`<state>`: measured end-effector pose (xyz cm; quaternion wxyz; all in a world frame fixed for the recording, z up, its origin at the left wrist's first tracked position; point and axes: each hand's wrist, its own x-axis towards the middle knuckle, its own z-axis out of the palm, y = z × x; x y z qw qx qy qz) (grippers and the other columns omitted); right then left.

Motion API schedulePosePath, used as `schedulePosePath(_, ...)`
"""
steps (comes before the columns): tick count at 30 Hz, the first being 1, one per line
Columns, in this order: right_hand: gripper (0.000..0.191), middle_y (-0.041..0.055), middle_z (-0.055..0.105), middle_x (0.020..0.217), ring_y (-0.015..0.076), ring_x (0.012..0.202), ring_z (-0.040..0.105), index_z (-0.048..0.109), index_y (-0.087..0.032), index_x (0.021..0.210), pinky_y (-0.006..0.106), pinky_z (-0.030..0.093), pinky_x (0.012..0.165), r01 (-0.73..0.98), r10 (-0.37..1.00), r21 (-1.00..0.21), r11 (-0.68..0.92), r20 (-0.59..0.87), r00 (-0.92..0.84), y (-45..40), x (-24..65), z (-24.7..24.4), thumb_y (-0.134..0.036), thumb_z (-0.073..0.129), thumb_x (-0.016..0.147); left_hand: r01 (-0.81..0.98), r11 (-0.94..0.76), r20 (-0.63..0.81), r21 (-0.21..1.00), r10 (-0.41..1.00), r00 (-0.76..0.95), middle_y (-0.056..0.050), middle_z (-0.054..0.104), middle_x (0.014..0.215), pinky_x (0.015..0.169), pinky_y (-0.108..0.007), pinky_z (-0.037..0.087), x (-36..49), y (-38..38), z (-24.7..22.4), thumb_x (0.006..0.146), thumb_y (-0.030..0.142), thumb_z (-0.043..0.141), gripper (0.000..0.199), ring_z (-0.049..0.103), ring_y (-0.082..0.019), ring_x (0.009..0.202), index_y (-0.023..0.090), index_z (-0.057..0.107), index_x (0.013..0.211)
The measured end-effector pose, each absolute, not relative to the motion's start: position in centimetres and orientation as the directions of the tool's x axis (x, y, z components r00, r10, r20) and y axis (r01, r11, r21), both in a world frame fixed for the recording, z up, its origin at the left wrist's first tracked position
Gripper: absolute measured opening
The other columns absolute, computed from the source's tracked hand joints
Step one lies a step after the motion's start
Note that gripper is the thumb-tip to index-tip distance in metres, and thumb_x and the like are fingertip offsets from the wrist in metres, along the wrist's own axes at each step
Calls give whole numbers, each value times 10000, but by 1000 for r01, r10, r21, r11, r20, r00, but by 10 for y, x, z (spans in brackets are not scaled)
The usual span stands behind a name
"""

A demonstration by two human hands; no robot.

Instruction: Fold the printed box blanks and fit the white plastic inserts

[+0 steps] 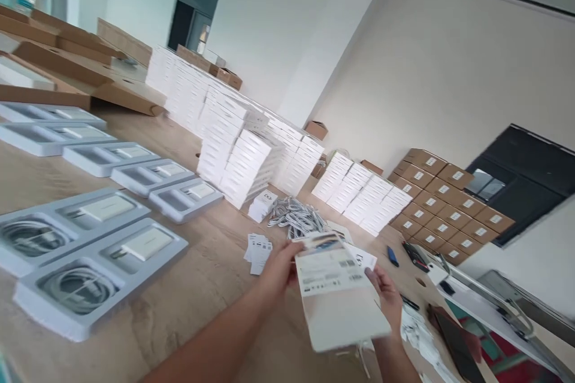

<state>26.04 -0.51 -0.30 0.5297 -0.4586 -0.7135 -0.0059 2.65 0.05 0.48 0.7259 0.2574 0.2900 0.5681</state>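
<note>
My left hand [278,269] and my right hand [386,299] together hold a white retail box [336,287] up over a wooden table [188,275], one at each side. Its printed label with barcodes faces me, and a white card [362,257] shows behind its top edge. Left of my hands, several pale grey moulded trays [94,239] lie in rows, with a white charger and a coiled white cable in the nearest ones. A small stack of printed cards [258,251] lies just beyond my left hand. A heap of bundled white cables [294,218] lies farther forward.
Tall stacks of white boxes [238,155] stand along the far table, with labelled brown cartons [442,203] to their right. Flat cardboard sheets [63,54] lie at the far left. A blue object [393,256] and a dark tablet [456,341] lie to the right.
</note>
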Motion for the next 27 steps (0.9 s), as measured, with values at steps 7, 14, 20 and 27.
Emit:
schedulePosePath(7,175,6,737,873,196,845,685,696,-243,760,281,512,677,-9,624,-852,524,376,685,-73,318,-13,-292,814,641,-548,159,-198,821,980,-12,38,634,599,359,-166,321,31,16,-10,710,358,762,319,569,-111,452,220,499,828)
schedulePosePath(14,83,59,682,1030,236,1000,622,707,-259,878,371,486,838,383,655,-674,631,728,201,-91,296,3,-206,648,854,-426,200,-192,882,979,60,-8,669,630,359,-184,431,49,2,-3,820,266,676,170,589,-130,476,196,527,862)
schedulePosePath(20,279,82,615,1222,268,1209,513,703,-288,1096,459,430,1007,632,682,-462,622,717,-147,-97,277,2,-164,519,928,-406,230,-217,884,973,78,-36,700,681,395,-193,504,51,0,-2,874,215,629,118,627,-133,519,188,515,861)
schedulePosePath(27,353,112,540,1383,271,1302,476,582,-256,1323,508,398,1076,709,694,-508,490,720,36,-88,286,-14,-259,461,991,-436,281,-235,855,959,157,-53,729,759,441,-193,543,50,5,-6,892,226,604,84,658,-127,564,164,576,941)
